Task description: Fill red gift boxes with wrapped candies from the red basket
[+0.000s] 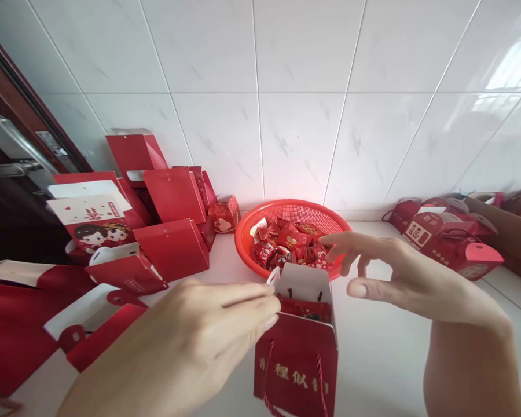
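Observation:
A dark red gift box (296, 353) with a twisted cord handle and gold characters stands in front of me, its top open. Red-wrapped contents (308, 308) show inside it. The fingers of my left hand (226, 324) are pressed together on the upper left edge of the box, gripping it by a white-lined flap. My right hand (386, 272) hovers to the right of the box with fingers apart and nothing in them. Behind the box sits a red plastic basket (345, 223) holding several red-wrapped candies (293, 238). The right fingertips are near the basket's right rim.
Several open red boxes (173, 249) crowd the left side, one printed with cartoon figures (98, 231). Closed red boxes (443, 237) and a brown cardboard carton (499, 226) are at the right. A white tiled wall (299, 139) is behind; a door handle (13, 168) is at far left.

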The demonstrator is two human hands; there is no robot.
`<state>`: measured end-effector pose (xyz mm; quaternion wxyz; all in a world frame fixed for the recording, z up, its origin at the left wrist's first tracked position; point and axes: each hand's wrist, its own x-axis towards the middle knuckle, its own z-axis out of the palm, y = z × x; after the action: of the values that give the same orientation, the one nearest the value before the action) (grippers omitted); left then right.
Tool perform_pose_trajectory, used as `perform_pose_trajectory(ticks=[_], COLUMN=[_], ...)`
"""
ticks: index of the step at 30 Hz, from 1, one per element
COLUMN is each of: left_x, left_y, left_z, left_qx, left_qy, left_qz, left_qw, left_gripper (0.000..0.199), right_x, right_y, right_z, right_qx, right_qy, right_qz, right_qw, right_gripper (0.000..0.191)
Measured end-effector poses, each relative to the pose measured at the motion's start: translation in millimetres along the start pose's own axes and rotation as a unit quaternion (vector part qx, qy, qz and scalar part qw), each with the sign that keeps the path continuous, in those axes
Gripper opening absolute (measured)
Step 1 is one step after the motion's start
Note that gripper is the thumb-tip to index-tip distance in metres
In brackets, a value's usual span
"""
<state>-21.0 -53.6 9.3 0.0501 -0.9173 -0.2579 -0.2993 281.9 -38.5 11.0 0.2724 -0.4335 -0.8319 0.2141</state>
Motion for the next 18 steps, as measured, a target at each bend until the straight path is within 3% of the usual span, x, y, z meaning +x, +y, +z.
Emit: perform_pose_trajectory(ticks=[4, 8, 12, 18], left_x=[1, 3, 11, 18], left_y=[-8, -11, -5, 2], left_z=[-9.2, -5.9, 2.2, 8.4], left_qx=[0.013, 0.046, 0.07, 0.05], left_qy=[0.089, 0.142, 0.128, 0.073], left_qz=[0.017, 0.024, 0.048, 0.047], left_qw=[0.996, 0.989, 0.988, 0.995], left_gripper=[0.021, 0.019, 0.014, 0.028], right_x=[4, 8, 11, 15], right_y=[9, 4, -13, -15], right_z=[3, 17, 30, 37], right_qx=[0.069, 0.098, 0.12, 0.115], right_qy=[-0.023, 0.027, 0.057, 0.026], right_qz=[-0.039, -0.043, -0.001, 0.059], right_qw=[0.997, 0.994, 0.991, 0.991], right_gripper=[0.081, 0.09, 0.068, 0.026])
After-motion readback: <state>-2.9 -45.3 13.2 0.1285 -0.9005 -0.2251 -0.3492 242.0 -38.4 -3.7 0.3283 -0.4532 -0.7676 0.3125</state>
